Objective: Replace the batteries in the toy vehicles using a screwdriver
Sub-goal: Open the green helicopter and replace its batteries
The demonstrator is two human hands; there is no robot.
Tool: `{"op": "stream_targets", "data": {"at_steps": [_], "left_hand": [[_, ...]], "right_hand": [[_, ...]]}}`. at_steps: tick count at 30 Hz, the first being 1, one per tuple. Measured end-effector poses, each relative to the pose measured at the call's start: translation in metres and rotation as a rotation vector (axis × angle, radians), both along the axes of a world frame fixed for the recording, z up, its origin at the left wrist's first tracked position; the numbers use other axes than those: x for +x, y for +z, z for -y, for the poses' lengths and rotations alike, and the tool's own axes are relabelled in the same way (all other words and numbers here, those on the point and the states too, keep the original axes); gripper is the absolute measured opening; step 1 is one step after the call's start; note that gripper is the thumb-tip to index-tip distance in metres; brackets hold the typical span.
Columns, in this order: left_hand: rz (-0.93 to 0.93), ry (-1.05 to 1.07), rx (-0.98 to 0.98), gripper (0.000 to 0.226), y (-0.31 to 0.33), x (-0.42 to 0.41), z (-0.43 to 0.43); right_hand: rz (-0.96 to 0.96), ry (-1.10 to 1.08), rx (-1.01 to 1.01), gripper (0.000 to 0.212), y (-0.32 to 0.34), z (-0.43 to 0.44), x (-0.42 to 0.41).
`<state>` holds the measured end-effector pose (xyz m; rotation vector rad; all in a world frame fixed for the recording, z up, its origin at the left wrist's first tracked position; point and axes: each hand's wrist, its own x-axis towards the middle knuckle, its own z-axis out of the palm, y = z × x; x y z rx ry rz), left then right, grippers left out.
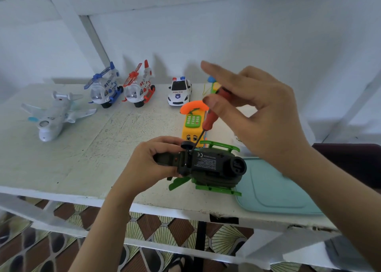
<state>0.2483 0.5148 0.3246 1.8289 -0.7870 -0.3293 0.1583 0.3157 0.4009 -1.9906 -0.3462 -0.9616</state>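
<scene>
Progress early: left hand grips upturned dark-green plastic helicopter; right hand pinches red-handled screwdriver, tip at underside screw. Cover apparently still on; row of plastic toys behind likely untouched.

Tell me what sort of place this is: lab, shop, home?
Probably a home corner, not a lab: a scuffed white-painted table, patterned floor tiles below it, a plain white wall, and toys such as a police car lined up along it.
</scene>
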Motion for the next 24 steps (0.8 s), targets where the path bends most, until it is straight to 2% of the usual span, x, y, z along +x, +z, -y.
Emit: {"op": "stream_targets", "data": {"at_steps": [2,5,7,11,13,18,21,24], "left_hand": [[-0.007,0.002,0.000,0.045,0.000,0.000,0.000],[-0.010,-0.006,-0.005,0.041,0.000,0.001,0.000],[-0.007,-0.009,-0.009,0.040,0.001,0.001,0.000],[0.006,0.000,-0.015,0.037,0.000,0.001,0.000],[0.018,-0.014,-0.020,0.038,0.000,0.000,0.000],[0.010,-0.007,0.000,0.039,-0.002,-0.001,0.000],[0.019,-0.018,-0.007,0.040,-0.003,0.000,-0.001],[0.024,-0.013,-0.014,0.040,-0.004,0.000,-0.001]], "right_hand": [[0.011,-0.072,-0.070,0.034,-0.003,0.002,0.001],[-0.090,0.070,-0.019,0.040,-0.002,0.006,0.000],[-0.096,0.104,-0.056,0.046,-0.001,0.008,-0.003],[-0.039,-0.015,-0.174,0.037,-0.001,0.009,-0.004],[-0.059,-0.048,-0.224,0.044,-0.002,0.009,-0.004],[-0.150,0.169,-0.095,0.059,-0.005,0.008,-0.008],[-0.158,0.179,-0.055,0.049,-0.006,0.009,-0.009],[-0.043,0.010,-0.183,0.027,-0.006,0.014,-0.010]]}}
